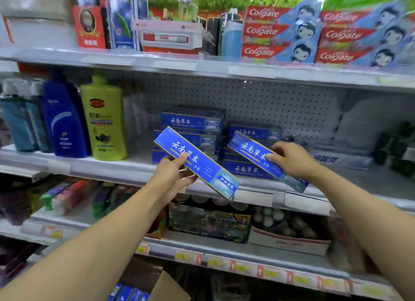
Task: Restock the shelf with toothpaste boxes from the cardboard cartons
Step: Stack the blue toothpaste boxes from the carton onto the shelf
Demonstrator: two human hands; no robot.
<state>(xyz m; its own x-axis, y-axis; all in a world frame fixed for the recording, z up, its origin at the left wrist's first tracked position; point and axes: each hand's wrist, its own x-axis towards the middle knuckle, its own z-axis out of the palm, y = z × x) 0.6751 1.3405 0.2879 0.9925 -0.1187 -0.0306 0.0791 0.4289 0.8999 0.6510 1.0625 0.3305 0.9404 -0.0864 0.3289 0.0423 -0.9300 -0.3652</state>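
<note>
Fingers of each hand, left (pixel 173 177) and right (pixel 292 161), pinch a tilted blue toothpaste box (pixel 197 163) mid-length before the shelf (pixel 112 168).

left grip (pixel 174 174): bare, no glove | right grip (pixel 289 160): bare | forearms: sleeveless, no jewellery

Shop: stocked shelves (pixel 202 65), blurry price tags (pixel 238 268)
</note>
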